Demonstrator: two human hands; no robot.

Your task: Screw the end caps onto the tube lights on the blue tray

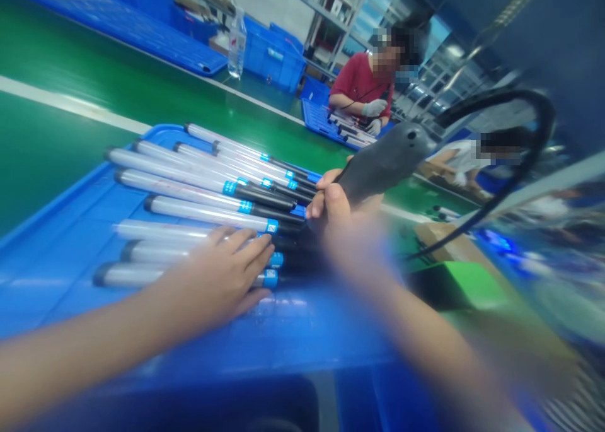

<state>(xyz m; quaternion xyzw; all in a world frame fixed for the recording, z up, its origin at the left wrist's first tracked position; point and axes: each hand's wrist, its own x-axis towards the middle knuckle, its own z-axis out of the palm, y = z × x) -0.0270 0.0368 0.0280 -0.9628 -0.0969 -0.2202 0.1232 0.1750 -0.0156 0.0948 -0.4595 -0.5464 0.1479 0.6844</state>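
Note:
Several translucent tubes (pixel 189 183) with black ends and blue labels lie side by side on a blue tray (pixel 42 287). My left hand (pixel 227 262) rests over the nearest tubes, fingers spread across them close to their labels. Held in my right hand (pixel 343 217) is a dark grey handheld device (pixel 385 161), its fingers wrapped round the lower part, over the tubes' black ends. A thick black cable loops from the device's top to the right. The right wrist is blurred, and the device's lower end is hard to make out.
Behind lies a green surface (pixel 57 47) with a clear bottle (pixel 236 44) and a blue bin (pixel 274 57). A person in red (pixel 357 82) works at another tray of tubes; a person in white (pixel 458 157) is farther right. A green-topped box (pixel 472 284) stands right of the tray.

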